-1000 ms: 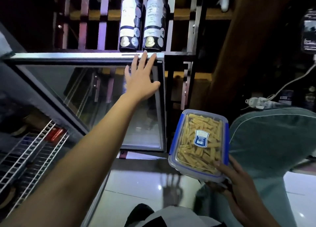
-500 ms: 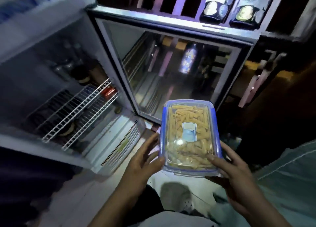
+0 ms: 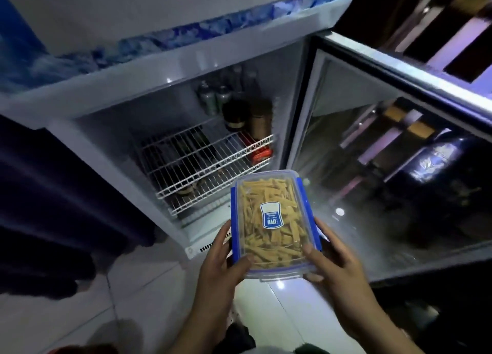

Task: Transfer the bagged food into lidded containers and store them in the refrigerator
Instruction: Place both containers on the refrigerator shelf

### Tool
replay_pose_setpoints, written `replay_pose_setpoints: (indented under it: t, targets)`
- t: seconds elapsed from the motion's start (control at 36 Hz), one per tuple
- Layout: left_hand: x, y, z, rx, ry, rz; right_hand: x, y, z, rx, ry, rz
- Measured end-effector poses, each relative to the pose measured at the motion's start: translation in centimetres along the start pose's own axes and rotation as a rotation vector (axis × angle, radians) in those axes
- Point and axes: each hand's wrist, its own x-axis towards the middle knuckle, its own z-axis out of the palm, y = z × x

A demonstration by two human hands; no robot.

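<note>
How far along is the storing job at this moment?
Done: the food sticks sit in the lidded container, and the refrigerator door stands open. In hand: the left hand and right hand hold it in front of the wire shelf. Left: set it inside and close the door. Other bags or containers are not in view.

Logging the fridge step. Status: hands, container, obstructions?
Gripping lidded container: left hand, right hand. Held before open refrigerator, not yet inside. On wire shelf, back right: jars.
</note>
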Motion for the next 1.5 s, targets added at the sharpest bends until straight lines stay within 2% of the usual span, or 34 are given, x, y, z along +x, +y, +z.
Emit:
replay_pose_setpoints:
  t: [0.08, 0.22, 0.42, 0.61, 0.75, 1.0, 1.08, 1.19, 1.28, 1.44, 1.5]
  targets:
    - [2.2, 0.3, -1.4, -0.024, 0.024, 0.013, 2.6, -0.1, 1.8, -0.046, -0.075, -0.017]
    - [5.0, 0.2, -1.8, -0.073, 0.090, 0.000, 6.8, -0.5, 2.3, -0.289, -0.191, -0.091]
    - [9.2, 0.1, 0.9, -0.082, 0.271, 0.042, 14.5, -2.2, 0.2, -0.551, -0.415, -0.129]
    - [14.9, 0.5, 3.7, -0.005, 0.373, 0.106, 23.7, -3.1, -1.1, -0.725, -0.573, -0.187]
    - [19.4, 0.7, 3.5, -0.072, 0.389, 0.132, 29.6, -3.1, 0.2, -0.832, -0.609, -0.315]
    - [27.7, 0.3, 0.3, -0.101, 0.413, 0.107, 36.9, -1.4, 4.0, -0.982, -0.627, -0.333]
    - [29.8, -0.1, -1.0, 0.025, 0.404, 0.161, 38.3, -0.3, 4.8, -1.102, -0.570, -0.407]
    - [32.3, 0.0, -2.0, 0.249, 0.566, 0.214, 39.6, 0.8, 6.3, -1.207, -0.490, -0.520]
    - [34.0, 0.3, -2.5, 0.369, 0.590, 0.240, 41.0, 1.1, 7.8, -1.234, -0.490, -0.615]
    - [35.5, 2.0, -2.9, 0.665, 0.599, 0.341, 43.2, 0.5, 10.3, -1.458, -0.430, -0.559]
    - [35.9, 2.2, -3.4, 0.865, 0.555, 0.361, 43.4, 0.3, 10.7, -1.528, -0.445, -0.557]
